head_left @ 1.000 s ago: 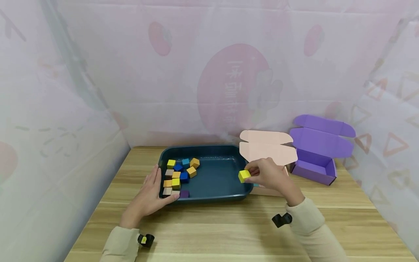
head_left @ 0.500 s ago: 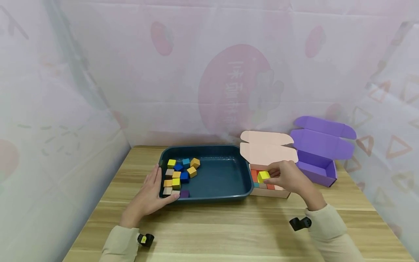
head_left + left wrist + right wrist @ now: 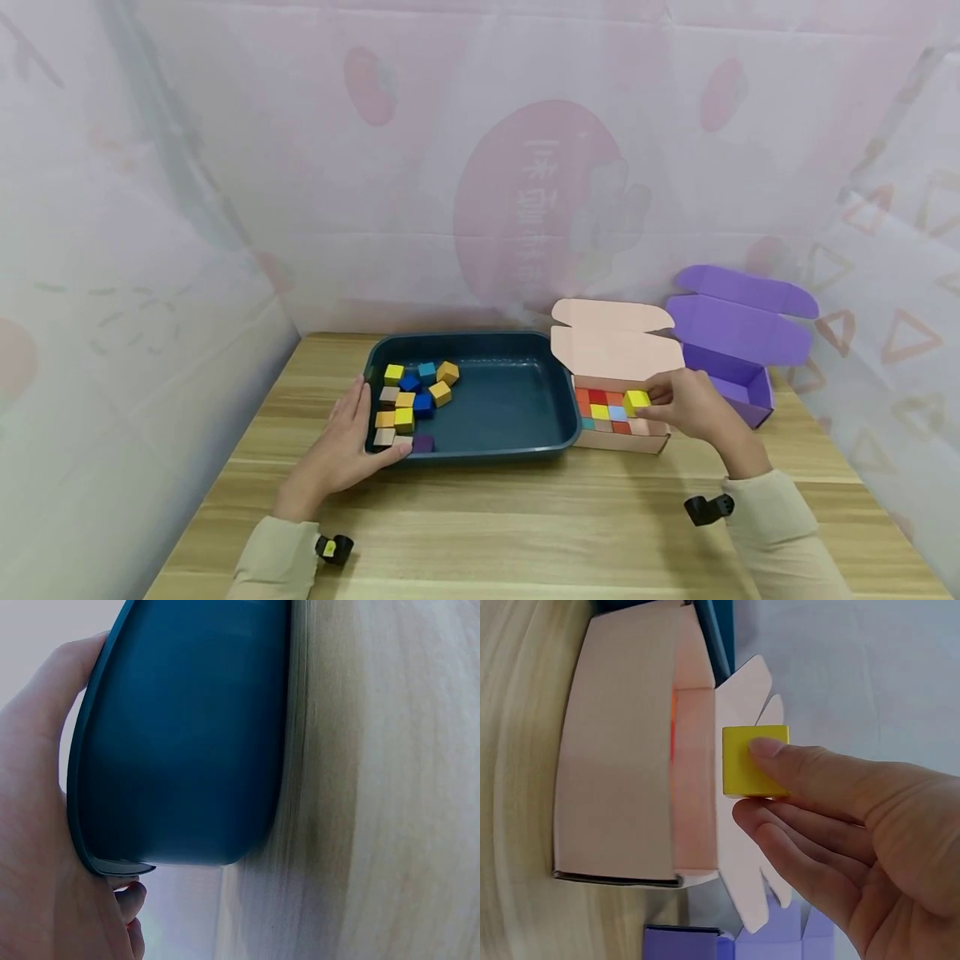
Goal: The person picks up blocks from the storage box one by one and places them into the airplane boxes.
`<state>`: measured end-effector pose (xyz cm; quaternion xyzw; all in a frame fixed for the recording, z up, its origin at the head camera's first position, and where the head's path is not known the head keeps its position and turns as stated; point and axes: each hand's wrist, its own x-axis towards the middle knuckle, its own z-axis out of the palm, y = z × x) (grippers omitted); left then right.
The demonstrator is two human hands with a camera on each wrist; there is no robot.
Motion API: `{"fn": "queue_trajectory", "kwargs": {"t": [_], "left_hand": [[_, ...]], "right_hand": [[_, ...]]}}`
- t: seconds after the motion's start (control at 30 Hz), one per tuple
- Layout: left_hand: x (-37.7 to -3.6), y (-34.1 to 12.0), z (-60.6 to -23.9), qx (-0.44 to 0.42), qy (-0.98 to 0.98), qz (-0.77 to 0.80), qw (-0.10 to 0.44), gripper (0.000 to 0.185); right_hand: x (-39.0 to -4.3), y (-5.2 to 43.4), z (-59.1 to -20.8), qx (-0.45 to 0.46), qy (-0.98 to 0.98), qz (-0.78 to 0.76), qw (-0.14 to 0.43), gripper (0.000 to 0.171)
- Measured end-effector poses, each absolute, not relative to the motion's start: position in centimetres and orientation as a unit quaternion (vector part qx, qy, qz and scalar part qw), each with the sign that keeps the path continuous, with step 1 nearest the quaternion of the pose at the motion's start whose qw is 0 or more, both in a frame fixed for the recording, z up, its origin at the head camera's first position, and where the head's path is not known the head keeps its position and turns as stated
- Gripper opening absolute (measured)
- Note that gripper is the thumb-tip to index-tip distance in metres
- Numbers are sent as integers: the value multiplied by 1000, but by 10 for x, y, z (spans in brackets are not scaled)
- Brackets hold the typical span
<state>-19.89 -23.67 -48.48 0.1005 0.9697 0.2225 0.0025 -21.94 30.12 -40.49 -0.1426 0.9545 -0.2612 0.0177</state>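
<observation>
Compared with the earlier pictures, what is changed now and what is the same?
The right hand carried the pinched yellow cube rightward, from over the right end of the tray to over the pink box. Nothing was let go. The left hand stayed at the tray's left end; tray, its cubes and both boxes stayed put.

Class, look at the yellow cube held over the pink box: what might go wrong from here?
1. The right hand pinches the yellow cube above the pink box, so it might slip and drop.
2. Other cubes already lie in the box, so this one could land on them and sit crooked.
3. The left hand rests on the tray; pressing harder might shift it.
</observation>
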Motion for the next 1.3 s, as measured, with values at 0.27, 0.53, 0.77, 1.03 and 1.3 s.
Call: {"fn": "queue_trajectory", "kwargs": {"t": [0.27, 0.53, 0.77, 1.03, 1.3], "left_hand": [[-198, -235, -484, 100, 969, 225, 3, 129], [-199, -235, -486, 102, 969, 224, -1, 128], [-198, -234, -485, 101, 969, 227, -2, 128], [-198, -235, -487, 101, 968, 228, -2, 128], [-198, -235, -486, 101, 968, 229, -1, 128]], "right_hand": [[-228, 313, -427, -129, 955, -266, 18, 21], [-234, 313, -432, -119, 960, -252, 17, 20], [-241, 301, -430, -125, 966, -223, 34, 19], [-246, 291, -438, -129, 978, -162, 38, 32], [-248, 282, -444, -125, 982, -137, 26, 30]]}}
